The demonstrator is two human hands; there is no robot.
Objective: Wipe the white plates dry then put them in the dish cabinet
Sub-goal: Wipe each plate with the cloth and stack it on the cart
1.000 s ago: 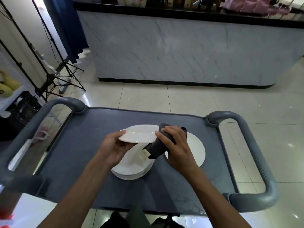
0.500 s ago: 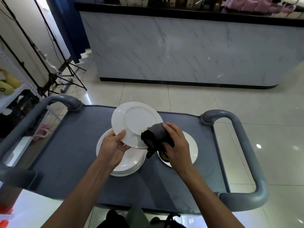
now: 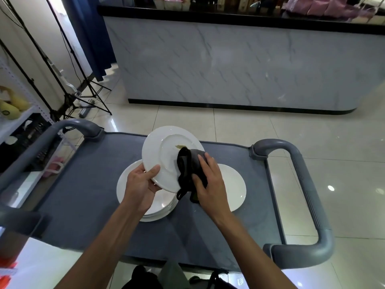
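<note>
Plate (image 3: 161, 157) rim in left grip (image 3: 140, 185)

A stack of plates (image 3: 133, 197) sits on the cart's surface (image 3: 83, 195), with 1 plate (image 3: 233, 186) just to its right. A tilted plate (image 3: 164, 159) is above the stack, left hand (image 3: 141, 184) at its near edge, right hand (image 3: 210, 184) and cloth (image 3: 187, 163) on its right. A counter (image 3: 239, 65) stands beyond the cart.

One held plate (image 3: 164, 157), one plate stack (image 3: 145, 205), one lone plate (image 3: 233, 184), one cloth (image 3: 189, 165), two hands.

One head-worn camera looks forward and down, close over the cart (image 3: 87, 197).
</note>
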